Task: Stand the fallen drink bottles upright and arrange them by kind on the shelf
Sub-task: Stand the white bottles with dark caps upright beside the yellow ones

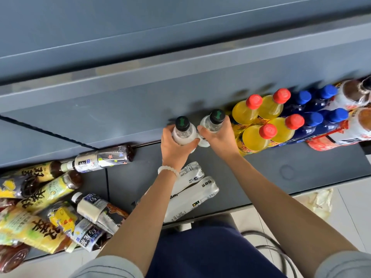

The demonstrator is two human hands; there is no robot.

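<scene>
Two white drink bottles with black caps are standing upright at the far middle of the grey shelf point(281, 163), each gripped by one hand. The left hand point(174, 145) is wrapping its fingers round the left white bottle point(183, 131), and the right hand point(218, 135) is closing round the right white bottle point(211, 125), which is sitting just beside the yellow bottles point(257, 121). Those four red-capped bottles, holding yellow drink, are standing in a block, with four blue bottles point(313, 115) standing to their right and white-and-red labelled bottles point(353, 109) farther right. Two more white bottles point(192, 189) are lying on their sides nearer the person, between the forearms. At the left, yellow-labelled tea bottles point(46, 189) holding dark liquid and grey-labelled bottles point(100, 159) are lying jumbled together, touching one another.
</scene>
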